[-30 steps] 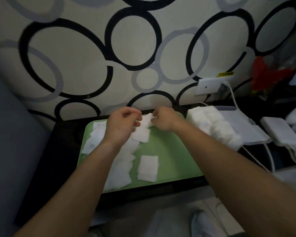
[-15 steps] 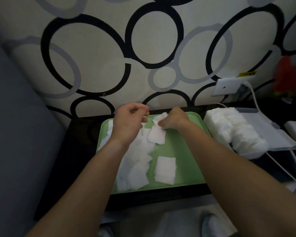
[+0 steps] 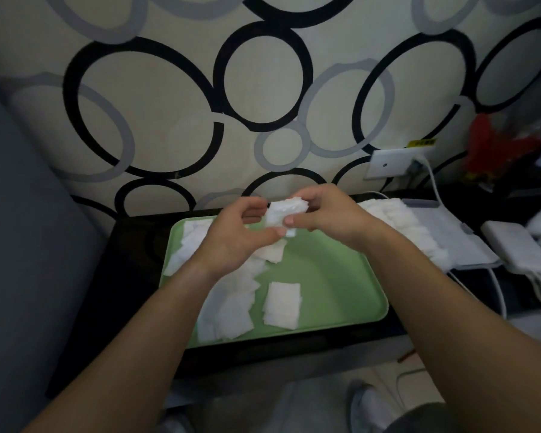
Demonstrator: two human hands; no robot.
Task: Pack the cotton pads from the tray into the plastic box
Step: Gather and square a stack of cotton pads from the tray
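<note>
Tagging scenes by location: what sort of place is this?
Likely a home room: ring-patterned black-and-grey wallpaper, a white wall socket, and a glossy black table bearing the green plastic tray of white cotton pads.

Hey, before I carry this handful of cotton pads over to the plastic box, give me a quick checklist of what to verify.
1. Grip: the small stack of white square cotton pads is pinched between the left hand and the right hand, above the tray: ok.
2. Stack squared: one corner sticks out at the bottom: not ok.
3. The clear plastic box lies open to the right of the tray: ok.
4. Room in the box: the packed row of pads fills what shows, and free space is hidden: cannot tell.
5. Rectangular green plastic tray emptied: loose pads and a neat pile remain: not ok.
</note>
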